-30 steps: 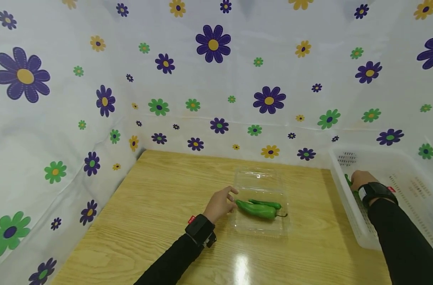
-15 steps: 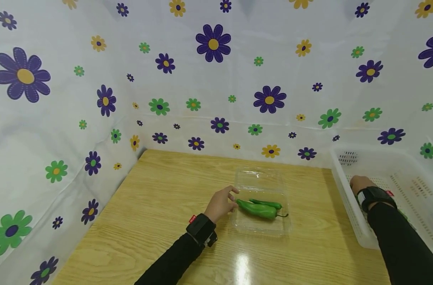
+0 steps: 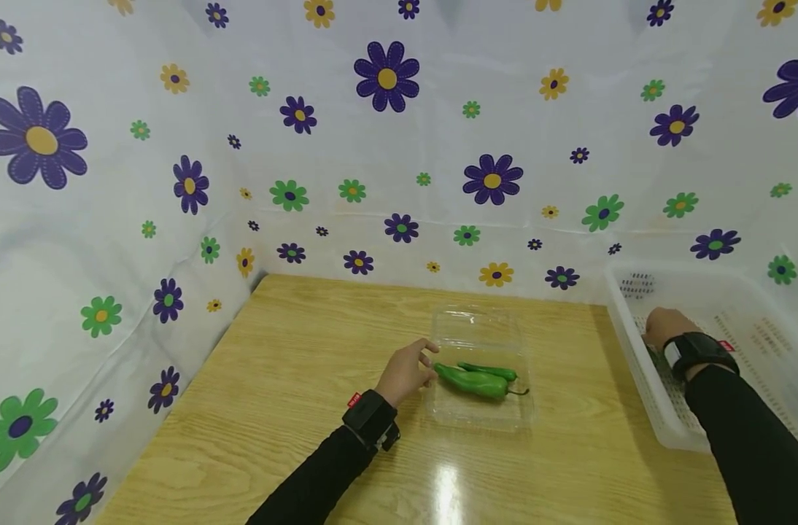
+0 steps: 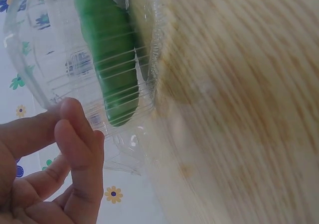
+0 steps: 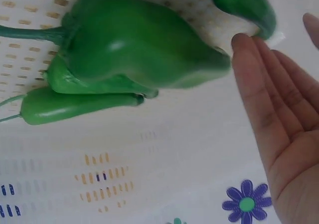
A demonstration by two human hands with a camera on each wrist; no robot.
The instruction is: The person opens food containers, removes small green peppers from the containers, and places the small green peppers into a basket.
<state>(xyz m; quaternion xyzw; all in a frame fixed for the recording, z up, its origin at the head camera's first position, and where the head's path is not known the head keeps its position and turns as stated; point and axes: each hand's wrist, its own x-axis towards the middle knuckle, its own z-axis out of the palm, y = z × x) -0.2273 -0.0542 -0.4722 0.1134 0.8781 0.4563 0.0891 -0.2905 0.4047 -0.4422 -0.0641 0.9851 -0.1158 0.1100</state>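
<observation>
My left hand (image 3: 404,373) is at the left edge of a clear plastic box (image 3: 478,417) standing on the table with its lid folded back. Thumb and a finger pinch the rim in the left wrist view. Inside lie a large green pepper (image 3: 474,383) and a slimmer green chili (image 3: 487,370). Down in the white basket (image 3: 642,394) is my right hand (image 3: 667,327); the right wrist view shows its fingers straight and the thumb apart. Its fingertips are right by one green pepper (image 5: 249,7). A bigger green pepper (image 5: 134,40) lies nearby, over two slim ones (image 5: 79,106).
The wooden table (image 3: 294,350) ends at a white cloth (image 3: 346,153) with printed flowers, behind and on the left. The basket's tall perforated walls surround the right hand. Its left rim stands between that hand and the plastic box.
My right hand has shifted slightly within the basket. Green showing beside it, then beside the forearm, is hidden in the head view now. The left hand and the box stay put.
</observation>
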